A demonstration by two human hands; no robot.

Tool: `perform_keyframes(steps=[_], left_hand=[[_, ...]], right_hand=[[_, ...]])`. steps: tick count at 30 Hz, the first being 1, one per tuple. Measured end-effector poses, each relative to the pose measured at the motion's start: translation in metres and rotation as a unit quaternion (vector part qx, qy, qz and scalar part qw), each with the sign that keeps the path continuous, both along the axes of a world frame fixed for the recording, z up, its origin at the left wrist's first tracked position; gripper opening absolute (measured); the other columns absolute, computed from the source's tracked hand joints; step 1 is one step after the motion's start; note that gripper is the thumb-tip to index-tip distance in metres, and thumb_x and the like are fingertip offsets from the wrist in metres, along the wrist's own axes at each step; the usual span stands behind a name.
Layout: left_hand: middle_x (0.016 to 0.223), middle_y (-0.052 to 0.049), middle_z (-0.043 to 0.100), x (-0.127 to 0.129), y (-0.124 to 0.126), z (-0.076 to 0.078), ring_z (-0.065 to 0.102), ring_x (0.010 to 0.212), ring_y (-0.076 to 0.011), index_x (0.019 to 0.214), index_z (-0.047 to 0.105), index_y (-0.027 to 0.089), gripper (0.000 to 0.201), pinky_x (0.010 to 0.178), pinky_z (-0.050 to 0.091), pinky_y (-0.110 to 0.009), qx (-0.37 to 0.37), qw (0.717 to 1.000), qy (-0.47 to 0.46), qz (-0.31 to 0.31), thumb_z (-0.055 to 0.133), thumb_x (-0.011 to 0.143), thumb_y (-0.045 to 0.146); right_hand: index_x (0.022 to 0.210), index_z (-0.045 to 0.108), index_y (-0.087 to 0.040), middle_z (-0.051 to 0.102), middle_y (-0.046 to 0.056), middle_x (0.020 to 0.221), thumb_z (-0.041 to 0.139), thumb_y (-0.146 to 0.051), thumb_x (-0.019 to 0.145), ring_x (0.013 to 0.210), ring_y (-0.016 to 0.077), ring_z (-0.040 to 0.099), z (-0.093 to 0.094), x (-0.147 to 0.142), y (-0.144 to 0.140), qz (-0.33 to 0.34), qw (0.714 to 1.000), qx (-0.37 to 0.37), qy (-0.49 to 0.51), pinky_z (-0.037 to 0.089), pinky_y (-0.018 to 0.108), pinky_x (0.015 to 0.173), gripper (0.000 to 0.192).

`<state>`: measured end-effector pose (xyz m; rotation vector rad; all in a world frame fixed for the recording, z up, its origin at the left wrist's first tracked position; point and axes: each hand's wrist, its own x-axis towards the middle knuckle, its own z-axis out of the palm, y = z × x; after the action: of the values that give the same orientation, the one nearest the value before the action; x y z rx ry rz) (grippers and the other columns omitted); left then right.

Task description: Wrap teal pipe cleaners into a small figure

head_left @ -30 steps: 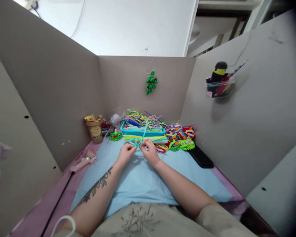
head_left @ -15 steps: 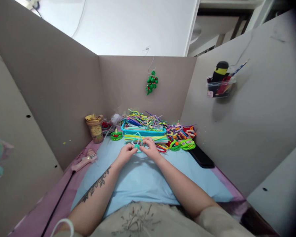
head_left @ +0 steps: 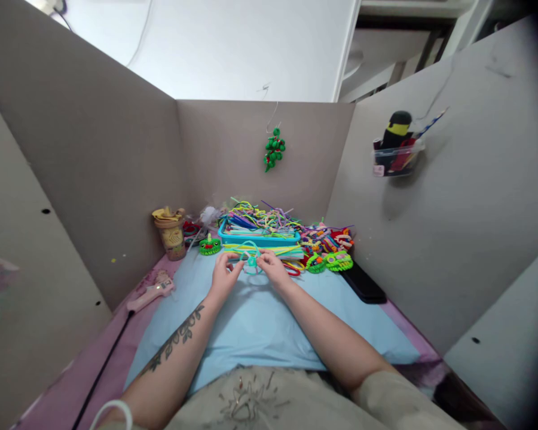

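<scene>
Looped turquoise pipe cleaners (head_left: 251, 261), with a small coiled middle and thin strands arching above and below, are held up over the blue sheet (head_left: 251, 325). My right hand (head_left: 274, 270) pinches them from the right, near the coiled middle. On the left side, my left hand (head_left: 225, 277) has thumb and forefinger bent toward each other at a strand; the exact contact is too small to make out. Just behind the hands lies a bundle of straight yellow, white and green pipe cleaners (head_left: 291, 252).
Behind stands a blue tray (head_left: 260, 240) heaped with pipe cleaners. Green finished pieces (head_left: 339, 260) lie right, beside a black phone-like slab (head_left: 363, 282). A pink glue gun (head_left: 151, 295) and a tan cup (head_left: 173, 237) are left. Grey panels (head_left: 224, 149) enclose the table.
My left hand has drawn slightly left, away from the coiled middle, which shows more fully now. My right hand stays at the pipe cleaners. The whole view has shifted a little.
</scene>
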<state>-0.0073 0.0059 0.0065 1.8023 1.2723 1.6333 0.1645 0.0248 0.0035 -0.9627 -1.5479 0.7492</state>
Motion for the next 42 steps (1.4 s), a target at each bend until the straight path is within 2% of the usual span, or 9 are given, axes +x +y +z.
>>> perform_keyframes(steps=[3,8,10,13,21,27,32,38,42], left_hand=[[0.068,-0.003,0.057,0.003,-0.008,0.000,0.047,0.060,-0.0123,0.073,0.063,0.017,0.023,0.059,0.038,-0.024,0.029,0.996,0.081,0.008,0.055,0.077,0.038],[0.055,0.000,0.056,0.014,-0.018,-0.003,0.048,0.052,-0.0120,0.085,0.068,0.019,0.026,0.057,0.034,-0.024,0.001,0.984,0.176,0.000,0.055,0.077,0.040],[0.051,0.001,0.052,0.017,-0.019,-0.004,0.045,0.049,-0.0111,0.078,0.068,0.019,0.026,0.053,0.031,-0.023,-0.002,0.982,0.186,0.008,0.053,0.078,0.040],[0.048,0.002,0.048,0.016,-0.017,-0.004,0.041,0.048,-0.0104,0.065,0.065,0.018,0.029,0.051,0.028,-0.023,-0.001,0.984,0.177,-0.006,0.049,0.080,0.038],[0.052,0.001,0.053,0.014,-0.019,-0.002,0.044,0.050,-0.0109,0.073,0.066,0.019,0.024,0.053,0.033,-0.023,-0.009,0.991,0.132,-0.032,0.053,0.077,0.038],[0.066,-0.001,0.056,0.010,-0.016,0.003,0.049,0.063,-0.0134,0.071,0.062,0.018,0.023,0.059,0.037,-0.023,0.008,0.999,0.031,0.027,0.059,0.072,0.041],[0.070,-0.002,0.058,0.010,-0.007,0.001,0.052,0.071,-0.0155,0.061,0.061,0.016,0.024,0.058,0.037,-0.024,-0.076,0.995,0.002,-0.064,0.061,0.069,0.039],[0.062,0.001,0.056,0.011,-0.007,-0.001,0.049,0.065,-0.0139,0.057,0.060,0.015,0.023,0.058,0.036,-0.024,-0.096,0.993,-0.004,-0.070,0.062,0.068,0.036],[0.062,0.000,0.057,0.010,-0.007,0.001,0.051,0.066,-0.0143,0.057,0.061,0.015,0.024,0.061,0.037,-0.025,-0.103,0.991,-0.013,-0.080,0.060,0.070,0.035]], right_hand=[[0.058,0.054,-0.018,0.054,0.008,0.101,0.054,-0.043,0.076,0.110,0.0223,0.047,0.000,-0.003,-0.001,-0.040,0.999,0.004,0.022,0.034,0.038,0.095,0.030],[0.059,0.057,-0.019,0.056,0.007,0.099,0.055,-0.041,0.076,0.110,0.0226,0.046,-0.001,-0.015,-0.008,-0.070,0.996,0.011,0.053,0.032,0.038,0.096,0.028],[0.059,0.058,-0.019,0.056,0.007,0.100,0.058,-0.039,0.074,0.110,0.0228,0.046,-0.001,-0.019,-0.010,-0.066,0.996,0.010,0.060,0.033,0.036,0.096,0.026],[0.059,0.059,-0.018,0.054,0.009,0.104,0.060,-0.037,0.073,0.110,0.0231,0.046,-0.002,-0.021,-0.011,-0.066,0.996,0.001,0.064,0.035,0.035,0.094,0.023],[0.059,0.059,-0.018,0.053,0.008,0.105,0.060,-0.037,0.073,0.108,0.0228,0.047,0.000,-0.014,-0.009,-0.074,0.996,0.007,0.052,0.036,0.036,0.093,0.023],[0.061,0.057,-0.018,0.047,0.009,0.107,0.055,-0.036,0.077,0.106,0.0214,0.047,0.003,-0.011,-0.013,-0.067,0.997,0.045,0.012,0.040,0.033,0.088,0.024],[0.062,0.058,-0.018,0.047,0.008,0.105,0.057,-0.031,0.076,0.107,0.0219,0.047,0.005,-0.015,-0.017,-0.074,0.995,0.060,-0.014,0.037,0.035,0.092,0.019],[0.062,0.059,-0.019,0.048,0.007,0.102,0.061,-0.033,0.074,0.106,0.0218,0.048,0.003,-0.019,-0.019,-0.075,0.996,0.046,-0.010,0.038,0.035,0.092,0.019],[0.069,0.061,-0.019,0.049,0.009,0.103,0.055,-0.036,0.078,0.101,0.0211,0.049,0.003,-0.012,-0.014,-0.079,0.995,0.061,0.013,0.044,0.032,0.080,0.021]])
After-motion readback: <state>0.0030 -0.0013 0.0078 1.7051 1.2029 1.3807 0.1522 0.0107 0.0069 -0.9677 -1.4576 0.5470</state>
